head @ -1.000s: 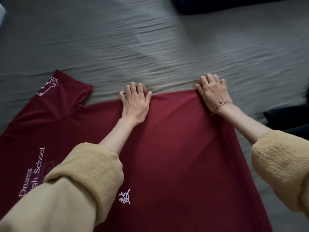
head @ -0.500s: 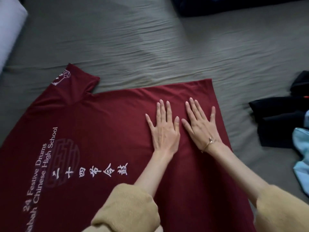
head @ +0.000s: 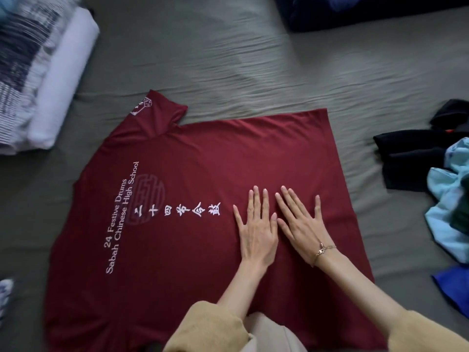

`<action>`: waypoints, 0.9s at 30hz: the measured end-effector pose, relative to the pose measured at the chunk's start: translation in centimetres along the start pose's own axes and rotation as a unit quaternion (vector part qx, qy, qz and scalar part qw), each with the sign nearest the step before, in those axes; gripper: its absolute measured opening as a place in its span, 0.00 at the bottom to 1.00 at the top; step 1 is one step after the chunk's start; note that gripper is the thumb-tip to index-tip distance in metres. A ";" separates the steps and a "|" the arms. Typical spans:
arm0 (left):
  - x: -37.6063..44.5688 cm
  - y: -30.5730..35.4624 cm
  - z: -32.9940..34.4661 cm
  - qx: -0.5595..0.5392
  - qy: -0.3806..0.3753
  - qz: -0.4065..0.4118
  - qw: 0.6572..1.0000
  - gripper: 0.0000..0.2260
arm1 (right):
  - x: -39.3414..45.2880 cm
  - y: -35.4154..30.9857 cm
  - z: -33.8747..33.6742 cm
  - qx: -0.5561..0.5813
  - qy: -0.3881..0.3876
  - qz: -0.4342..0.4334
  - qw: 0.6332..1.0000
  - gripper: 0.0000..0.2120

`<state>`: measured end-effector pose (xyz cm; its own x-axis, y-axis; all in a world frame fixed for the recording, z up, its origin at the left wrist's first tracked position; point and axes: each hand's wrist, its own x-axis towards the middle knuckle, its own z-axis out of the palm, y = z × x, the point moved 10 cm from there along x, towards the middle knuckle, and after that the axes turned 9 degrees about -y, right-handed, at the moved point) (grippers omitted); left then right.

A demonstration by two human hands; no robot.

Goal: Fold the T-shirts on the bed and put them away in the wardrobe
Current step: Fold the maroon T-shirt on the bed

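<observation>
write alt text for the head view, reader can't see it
Both hands, left and right, press flat on a maroon T-shirt spread on a grey bed. Loose clothes lie to the right.

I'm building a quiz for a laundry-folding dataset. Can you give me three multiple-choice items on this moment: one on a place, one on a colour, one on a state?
1. Where do the loose black and light blue clothes lie, seen from the camera?
A. right of the T-shirt
B. on top of the T-shirt
C. left of the T-shirt

2. What colour is the T-shirt under the hands?
A. green
B. dark red
C. white

3. How do the two hands lie?
A. both curled round a hem
B. one lifted clear
C. both flat with straight fingers

Answers:
1 A: the black garment and light blue garment sit on the bed sheet by the picture's right edge.
2 B: the T-shirt is dark red with white print.
3 C: the left hand and right hand press palm-down, side by side.
</observation>
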<state>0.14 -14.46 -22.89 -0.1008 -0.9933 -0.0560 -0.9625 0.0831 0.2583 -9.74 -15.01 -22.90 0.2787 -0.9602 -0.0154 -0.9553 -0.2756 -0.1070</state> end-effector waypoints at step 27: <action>-14.8 -3.9 0.3 0.048 -0.067 0.077 0.994 0.23 | -12.6 -10.0 0.2 0.025 -0.002 -0.110 0.994 0.24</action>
<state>5.35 -0.07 -23.40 -0.2751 -0.9493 -0.1520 -0.9519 0.2468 0.1815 -3.64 -0.11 -21.88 0.4806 -0.8769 0.0097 -0.8653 -0.4760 -0.1570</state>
